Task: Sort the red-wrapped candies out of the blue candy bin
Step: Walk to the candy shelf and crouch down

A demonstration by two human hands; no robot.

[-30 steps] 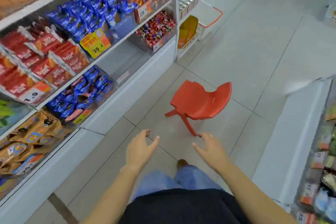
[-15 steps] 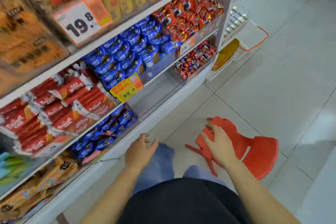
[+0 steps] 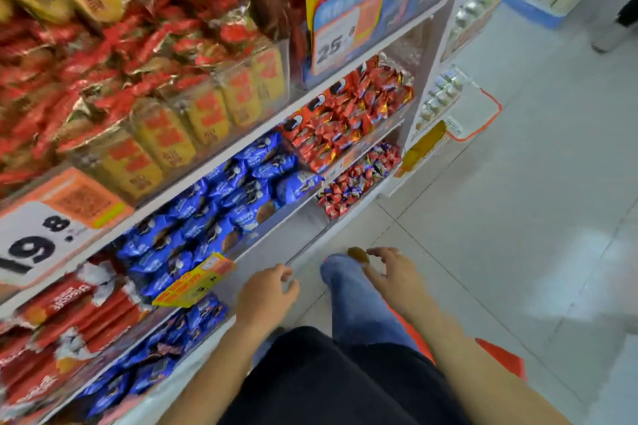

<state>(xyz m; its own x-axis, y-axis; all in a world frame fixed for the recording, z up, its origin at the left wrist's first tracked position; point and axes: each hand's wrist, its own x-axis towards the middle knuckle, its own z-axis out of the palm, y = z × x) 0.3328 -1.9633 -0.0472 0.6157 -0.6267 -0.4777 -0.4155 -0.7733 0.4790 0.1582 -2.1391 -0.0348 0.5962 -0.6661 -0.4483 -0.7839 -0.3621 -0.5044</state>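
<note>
A clear bin of blue-wrapped candies (image 3: 221,214) fills the middle shelf of the rack on my left. Beside it, further along, sits a bin of red-wrapped candies (image 3: 348,121). A lower bin (image 3: 359,179) holds mixed red and blue candies. My left hand (image 3: 266,297) hovers low in front of the shelf edge, fingers loosely curled, holding nothing. My right hand (image 3: 390,272) hangs over my knee, fingers relaxed and empty. Neither hand touches the bins. The picture is blurred by motion.
A red plastic stool (image 3: 500,359) sits partly hidden behind my right arm. Yellow price tags (image 3: 193,283) hang off the shelf edge. Red biscuit packs (image 3: 65,317) lie at lower left. A red-rimmed basket (image 3: 476,114) stands at the aisle end. A person's legs (image 3: 618,28) show at top right.
The view has swung up and closer to the shelves. The red stool has dropped out behind my right arm, and my right hand has left it. Both hands stay empty.
</note>
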